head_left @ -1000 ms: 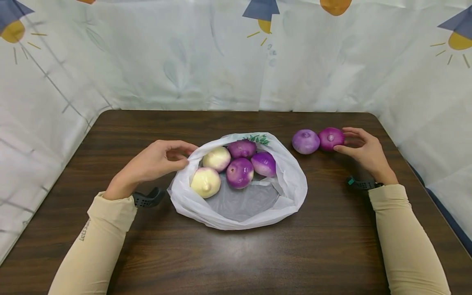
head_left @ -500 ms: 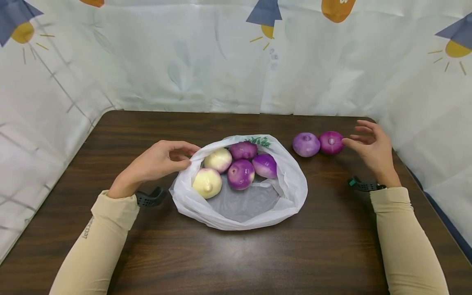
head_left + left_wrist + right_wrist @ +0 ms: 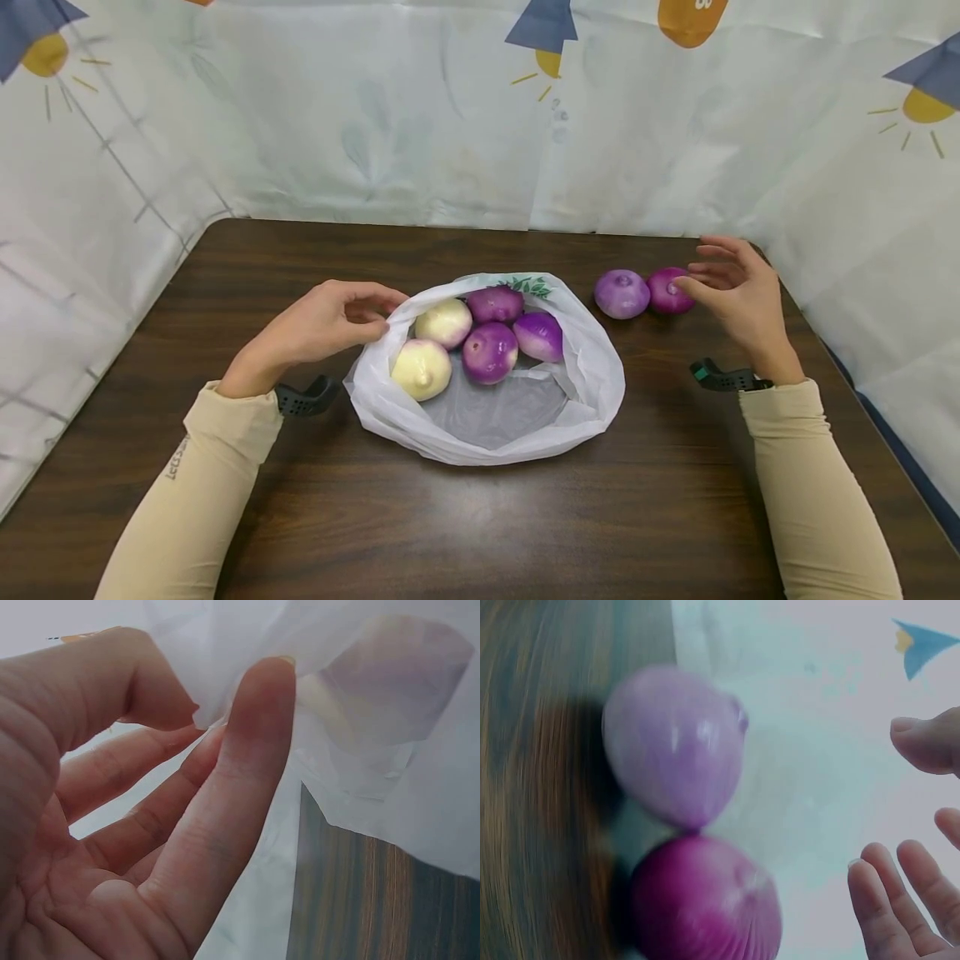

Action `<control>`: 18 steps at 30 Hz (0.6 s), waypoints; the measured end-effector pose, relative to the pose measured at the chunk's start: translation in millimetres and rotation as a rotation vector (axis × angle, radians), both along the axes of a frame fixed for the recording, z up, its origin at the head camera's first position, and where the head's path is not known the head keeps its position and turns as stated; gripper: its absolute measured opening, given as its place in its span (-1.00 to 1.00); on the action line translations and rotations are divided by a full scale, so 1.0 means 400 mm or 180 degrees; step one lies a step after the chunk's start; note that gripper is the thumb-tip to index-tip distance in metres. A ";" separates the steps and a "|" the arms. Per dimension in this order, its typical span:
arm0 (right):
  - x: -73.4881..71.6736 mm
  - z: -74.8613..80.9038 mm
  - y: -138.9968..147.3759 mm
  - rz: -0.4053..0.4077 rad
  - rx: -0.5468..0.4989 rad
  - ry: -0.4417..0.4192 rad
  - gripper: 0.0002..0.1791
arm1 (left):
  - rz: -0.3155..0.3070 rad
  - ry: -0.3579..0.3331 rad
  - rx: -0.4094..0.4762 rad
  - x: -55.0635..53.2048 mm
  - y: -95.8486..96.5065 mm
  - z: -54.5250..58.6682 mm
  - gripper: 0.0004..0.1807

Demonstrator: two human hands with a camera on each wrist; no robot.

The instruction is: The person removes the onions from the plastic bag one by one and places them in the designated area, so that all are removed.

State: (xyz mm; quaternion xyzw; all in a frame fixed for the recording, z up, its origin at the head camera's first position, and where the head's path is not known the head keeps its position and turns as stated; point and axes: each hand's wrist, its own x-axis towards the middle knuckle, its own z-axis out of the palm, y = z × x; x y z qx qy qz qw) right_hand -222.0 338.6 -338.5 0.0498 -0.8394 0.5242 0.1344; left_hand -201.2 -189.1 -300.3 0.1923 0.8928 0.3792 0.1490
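Note:
My left hand [image 3: 322, 323] pinches the left rim of a white plastic bag [image 3: 495, 454]. In the left wrist view, thin plastic [image 3: 217, 645] is caught between the thumb and fingers. Inside the bag lie several peeled onions, among them a pale one [image 3: 420, 371] and a purple one [image 3: 489, 353]. Right of the bag, a light purple onion [image 3: 622, 294] and a darker magenta onion [image 3: 666, 293] sit touching each other on the table. My right hand [image 3: 750, 304] hovers by the magenta onion, fingers spread; in the right wrist view it stands apart from that onion [image 3: 705, 900].
The dark wood-grain table [image 3: 465, 533] extends around the bag, with its far edge behind the two loose onions. A pale printed cloth [image 3: 375, 125] hangs behind and at both sides. Black bands are on both wrists.
My right hand was touching the magenta onion, drew back to the right, then came back leftward over its right side. My left hand stays at the bag rim.

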 end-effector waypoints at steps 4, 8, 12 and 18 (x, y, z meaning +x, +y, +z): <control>0.009 0.014 -0.037 0.0249 -0.0243 0.0082 -0.28 | -0.0001 0.0002 -0.0006 0.001 0.002 0.005 -0.58; 0.023 0.030 -0.072 0.0465 -0.0404 0.0183 -0.30 | -0.0010 0.0025 -0.0012 0.000 0.006 0.010 -0.58; 0.038 0.047 -0.109 0.0586 -0.0338 0.0229 -0.32 | 0.0004 0.0047 -0.0048 -0.001 0.006 0.009 -0.59; 0.058 0.066 -0.167 0.0726 -0.0096 0.0274 -0.30 | 0.0015 0.0071 -0.0089 0.002 0.003 0.009 -0.58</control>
